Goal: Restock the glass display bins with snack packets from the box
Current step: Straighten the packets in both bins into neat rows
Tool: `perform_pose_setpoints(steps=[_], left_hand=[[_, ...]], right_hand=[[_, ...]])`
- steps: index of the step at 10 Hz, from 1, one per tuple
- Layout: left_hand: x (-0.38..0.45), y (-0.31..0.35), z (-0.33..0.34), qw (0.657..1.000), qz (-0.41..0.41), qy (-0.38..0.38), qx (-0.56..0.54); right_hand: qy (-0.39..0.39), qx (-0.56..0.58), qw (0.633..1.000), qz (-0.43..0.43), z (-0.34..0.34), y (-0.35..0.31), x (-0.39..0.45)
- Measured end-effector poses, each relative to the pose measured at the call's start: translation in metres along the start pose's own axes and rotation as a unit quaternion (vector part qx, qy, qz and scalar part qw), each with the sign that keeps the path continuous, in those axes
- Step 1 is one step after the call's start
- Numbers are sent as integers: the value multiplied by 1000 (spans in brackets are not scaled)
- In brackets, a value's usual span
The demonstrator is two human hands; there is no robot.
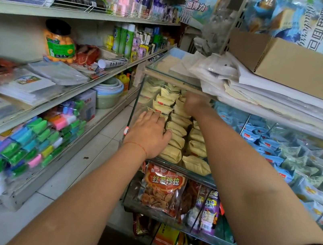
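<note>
Both hands are reached into the leftmost glass display bin (135, 105), which is filled with rows of pale yellow snack packets (176, 128). The left hand (149, 133) is laid flat on the packets near the bin's left glass wall, fingers straight and together, nothing being gripped. The right hand (194, 105) is pushed deeper toward the back rows, under a glass shelf; it is blurred, and whether its fingers are curled round a packet cannot be told. The hands are kept apart, left nearer, right farther in. Blue packets (259, 141) are seen in the neighbouring bin to the right. A cardboard box (304, 68) is seen resting on stacked papers above the bins.
</note>
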State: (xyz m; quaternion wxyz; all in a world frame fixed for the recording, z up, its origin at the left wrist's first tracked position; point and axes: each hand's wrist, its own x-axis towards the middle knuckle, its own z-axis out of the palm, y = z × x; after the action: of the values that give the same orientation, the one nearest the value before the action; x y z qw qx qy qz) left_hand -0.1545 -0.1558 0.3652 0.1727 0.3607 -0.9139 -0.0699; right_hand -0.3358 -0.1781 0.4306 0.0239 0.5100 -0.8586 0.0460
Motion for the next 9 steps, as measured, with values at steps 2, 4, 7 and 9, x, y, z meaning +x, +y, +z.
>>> perform_pose_setpoints(steps=[2,4,7,9], left_hand=[[-1,0,1,1000,6,8,-13],[-1,1,0,1000,6,11,-14],[-7,2,-4,997,27,51,-56],[-10,4,-7,994,34,72,-73]], right_hand=[[-29,-24,999,36,12,-1,-2],[90,4,995,33,10,-12,-5],[44,53,997,-20,3,-38,1],[-7,77,997,-32,15,-46,21]])
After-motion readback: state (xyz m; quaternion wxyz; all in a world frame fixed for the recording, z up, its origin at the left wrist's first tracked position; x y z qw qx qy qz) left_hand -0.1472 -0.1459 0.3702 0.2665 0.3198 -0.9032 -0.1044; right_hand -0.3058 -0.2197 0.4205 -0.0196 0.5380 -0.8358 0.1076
